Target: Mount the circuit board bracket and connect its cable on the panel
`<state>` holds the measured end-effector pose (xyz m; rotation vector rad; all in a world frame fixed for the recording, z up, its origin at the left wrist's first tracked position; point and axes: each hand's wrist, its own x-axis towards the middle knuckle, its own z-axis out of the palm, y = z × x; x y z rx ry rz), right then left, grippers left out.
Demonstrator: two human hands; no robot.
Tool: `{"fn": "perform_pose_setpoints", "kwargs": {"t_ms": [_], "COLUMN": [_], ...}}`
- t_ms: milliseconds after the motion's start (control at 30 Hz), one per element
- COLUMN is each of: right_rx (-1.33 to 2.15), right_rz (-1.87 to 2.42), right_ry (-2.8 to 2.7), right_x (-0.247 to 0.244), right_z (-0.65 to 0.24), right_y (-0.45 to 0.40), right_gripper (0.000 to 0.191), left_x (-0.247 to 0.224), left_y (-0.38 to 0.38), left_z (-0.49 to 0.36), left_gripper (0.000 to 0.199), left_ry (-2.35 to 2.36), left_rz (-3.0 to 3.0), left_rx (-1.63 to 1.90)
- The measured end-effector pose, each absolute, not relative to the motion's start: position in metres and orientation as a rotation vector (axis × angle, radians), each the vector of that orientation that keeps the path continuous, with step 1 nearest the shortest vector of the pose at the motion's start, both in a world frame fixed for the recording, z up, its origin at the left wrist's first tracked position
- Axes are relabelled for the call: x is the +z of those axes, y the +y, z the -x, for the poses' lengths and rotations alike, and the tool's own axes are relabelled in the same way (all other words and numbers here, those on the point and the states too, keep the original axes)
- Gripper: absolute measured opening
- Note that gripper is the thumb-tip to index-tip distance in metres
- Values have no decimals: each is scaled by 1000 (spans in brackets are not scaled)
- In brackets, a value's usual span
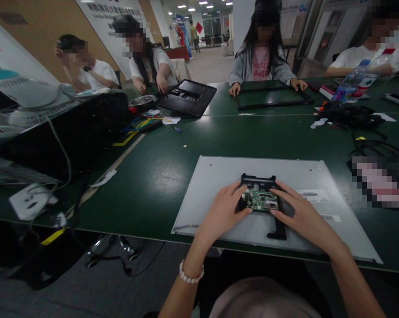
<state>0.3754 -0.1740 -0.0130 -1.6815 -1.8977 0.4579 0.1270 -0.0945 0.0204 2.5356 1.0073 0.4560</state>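
Between my two hands is a small green circuit board [260,200] lying on a black plastic bracket [280,227]. My left hand [224,207] grips its left edge, thumb at the near corner and fingers at the far one. On the opposite edge, my right hand [294,205] holds it the same way, thumb near and fingers far. The bracket's upper bar shows beyond the board, and one leg runs down toward me. Beneath everything lies a large flat silver display panel [212,185], with white labels [313,195] partly behind my right hand.
Across the green table [153,176], one person holds a black frame [275,106] and another works at a black back cover [189,98]. A dark monitor [96,119] stands at left. Cables [378,145], bottles [351,81] and a pink phone-like item [381,181] lie to the right.
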Motion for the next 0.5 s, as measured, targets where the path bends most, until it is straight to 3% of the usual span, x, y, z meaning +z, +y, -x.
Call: {"fn": "perform_pose_setpoints", "kwargs": {"t_ms": [500], "right_rx": [453], "right_rz": [1676], "right_ry": [-1871], "right_x": [-21], "right_z": [-388], "right_y": [-170], "right_gripper": [50], "left_x": [9], "left_y": [-96], "left_z": [-150], "left_gripper": [57], "left_ry": [1127], "left_rz": [-2628], "left_rx": [415]}}
